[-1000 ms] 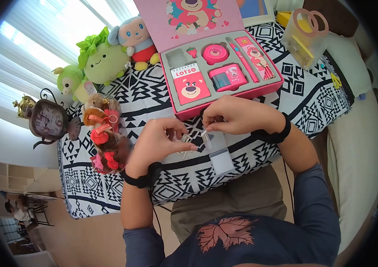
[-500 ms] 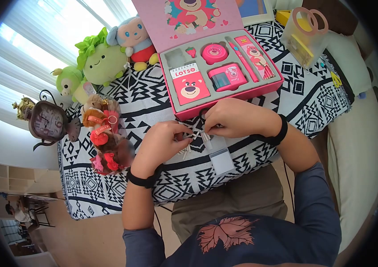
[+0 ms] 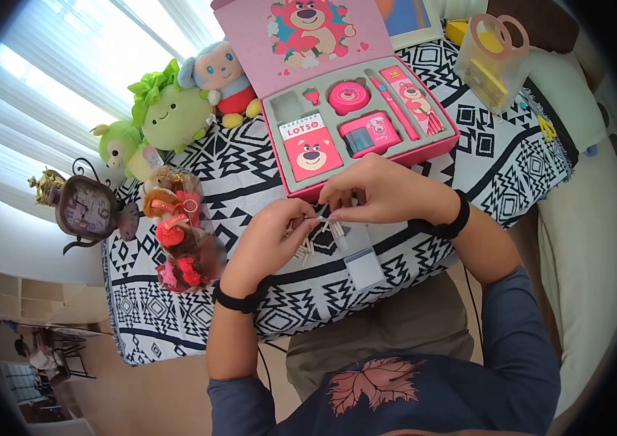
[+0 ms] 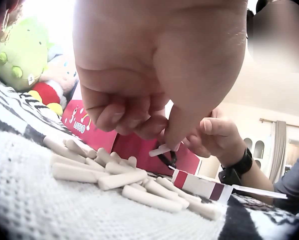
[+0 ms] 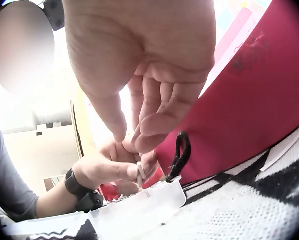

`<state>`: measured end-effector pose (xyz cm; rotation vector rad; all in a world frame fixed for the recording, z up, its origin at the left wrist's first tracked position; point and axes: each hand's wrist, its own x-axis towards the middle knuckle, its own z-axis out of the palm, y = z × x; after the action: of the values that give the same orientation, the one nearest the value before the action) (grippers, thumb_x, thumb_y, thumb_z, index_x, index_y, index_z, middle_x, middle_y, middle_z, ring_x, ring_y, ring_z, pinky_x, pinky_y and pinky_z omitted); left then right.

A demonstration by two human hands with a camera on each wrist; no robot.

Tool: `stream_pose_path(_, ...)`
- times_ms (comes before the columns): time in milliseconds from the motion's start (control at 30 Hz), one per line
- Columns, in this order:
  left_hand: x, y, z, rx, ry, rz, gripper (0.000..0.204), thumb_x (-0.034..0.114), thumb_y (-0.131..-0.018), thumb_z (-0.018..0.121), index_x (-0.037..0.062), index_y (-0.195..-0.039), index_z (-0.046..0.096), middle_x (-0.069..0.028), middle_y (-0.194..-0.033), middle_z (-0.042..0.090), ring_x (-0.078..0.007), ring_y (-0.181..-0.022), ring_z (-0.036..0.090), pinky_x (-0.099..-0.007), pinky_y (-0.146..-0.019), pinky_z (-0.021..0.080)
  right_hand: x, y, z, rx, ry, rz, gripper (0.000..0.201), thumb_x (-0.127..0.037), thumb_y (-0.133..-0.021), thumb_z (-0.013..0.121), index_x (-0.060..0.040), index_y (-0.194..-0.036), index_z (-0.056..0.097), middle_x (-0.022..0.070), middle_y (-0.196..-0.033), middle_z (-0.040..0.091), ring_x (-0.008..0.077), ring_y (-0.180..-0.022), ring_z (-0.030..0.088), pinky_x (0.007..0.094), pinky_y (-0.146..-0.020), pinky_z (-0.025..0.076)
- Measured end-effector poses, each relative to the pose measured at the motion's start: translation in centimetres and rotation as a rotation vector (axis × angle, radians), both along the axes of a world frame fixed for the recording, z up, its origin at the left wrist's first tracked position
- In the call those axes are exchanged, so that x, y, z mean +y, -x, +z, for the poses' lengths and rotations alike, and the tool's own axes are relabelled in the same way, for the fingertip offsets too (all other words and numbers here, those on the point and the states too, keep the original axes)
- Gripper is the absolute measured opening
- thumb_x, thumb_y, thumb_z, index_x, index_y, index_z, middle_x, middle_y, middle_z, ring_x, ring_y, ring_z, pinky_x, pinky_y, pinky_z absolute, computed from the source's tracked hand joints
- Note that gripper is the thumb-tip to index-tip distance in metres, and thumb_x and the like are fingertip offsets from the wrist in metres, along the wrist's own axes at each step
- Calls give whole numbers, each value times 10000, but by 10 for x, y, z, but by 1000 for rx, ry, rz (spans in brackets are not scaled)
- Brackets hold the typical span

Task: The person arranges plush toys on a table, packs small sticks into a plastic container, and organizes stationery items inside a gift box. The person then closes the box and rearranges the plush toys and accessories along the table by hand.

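Note:
My left hand pinches a short white stick between thumb and fingertips, above a loose pile of similar sticks on the cloth. Beside it, my right hand hovers with fingers bent loosely and thumb apart; nothing shows between them in the right wrist view. Its fingertips are close to the left ones; contact is unclear. Below the right hand lies a clear plastic case, with a few white sticks at its upper end and its lower part towards the body.
An open pink gift box with a notebook and sharpener stands behind the hands. Left are a wrapped doll bundle, a clock and plush toys. A clear handbag stands back right.
The left fingertips have come up against the area beside the right fingertips, with a white stick now visible in their pinch. The right hand has shifted slightly left. The head view has tilted a little.

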<state>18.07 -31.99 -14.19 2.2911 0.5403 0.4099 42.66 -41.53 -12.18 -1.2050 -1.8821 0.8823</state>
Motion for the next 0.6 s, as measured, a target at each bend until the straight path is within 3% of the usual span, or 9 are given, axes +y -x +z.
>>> stream_pose_path(67, -2, -1, 1, -18, 48, 4, 148, 90, -940, 773, 11, -1042, 700, -87, -840, 659, -187, -707, 580, -329, -663, 490, 0, 1, 4, 8, -117, 69, 165, -97, -895, 787, -10, -1034, 763, 112, -831, 759, 232, -741, 749, 311, -672, 575)
stream_pose_path(133, -3, -1, 2, -36, 98, 8, 152, 89, -939, 781, 8, -1045, 708, -74, -833, 654, -165, -706, 562, -311, -662, 485, 3, 0, -3, -26, -115, 96, 163, -94, -890, 785, -10, -1029, 766, 113, -836, 758, 246, -750, 744, 326, -686, 577)
stream_pose_path(233, -3, -2, 4, 19, -27, -26, 181, 113, -906, 815, 12, -1022, 721, -80, -835, 663, -181, -712, 595, -326, -666, 502, 5, -1, -15, -150, -161, 111, 163, -94, -876, 785, -14, -1018, 775, 114, -832, 752, 280, -766, 732, 367, -718, 577)
stream_pose_path(300, -6, -2, 9, 145, -179, -41, 204, 141, -863, 846, 21, -990, 742, -86, -842, 677, -220, -720, 632, -350, -665, 517, 5, -1, -19, -239, -209, 97, 165, -96, -867, 786, -17, -1012, 781, 114, -823, 749, 300, -775, 726, 393, -735, 576)
stream_pose_path(400, -4, -3, 7, 186, -135, -158, 215, 162, -834, 861, 42, -982, 761, -100, -845, 681, -283, -769, 661, -388, -696, 537, 5, -2, -23, -262, -221, 125, 177, -119, -849, 786, -26, -1000, 794, 114, -821, 745, 319, -793, 717, 433, -748, 565)
stream_pose_path(467, -4, -3, 4, 163, -171, -180, 204, 161, -831, 863, 48, -971, 768, -106, -846, 678, -301, -792, 661, -400, -712, 538, 5, -3, -22, -344, -141, 142, 198, -142, -829, 786, -47, -1002, 807, 113, -836, 753, 308, -805, 728, 423, -741, 567)
stream_pose_path(600, -3, -3, 1, 162, -181, -211, 182, 163, -831, 862, 64, -962, 785, -116, -861, 674, -331, -849, 658, -425, -755, 541, -1, 3, -9, -279, 7, 220, 197, -143, -808, 777, -59, -984, 807, 114, -852, 760, 302, -810, 734, 416, -743, 570)
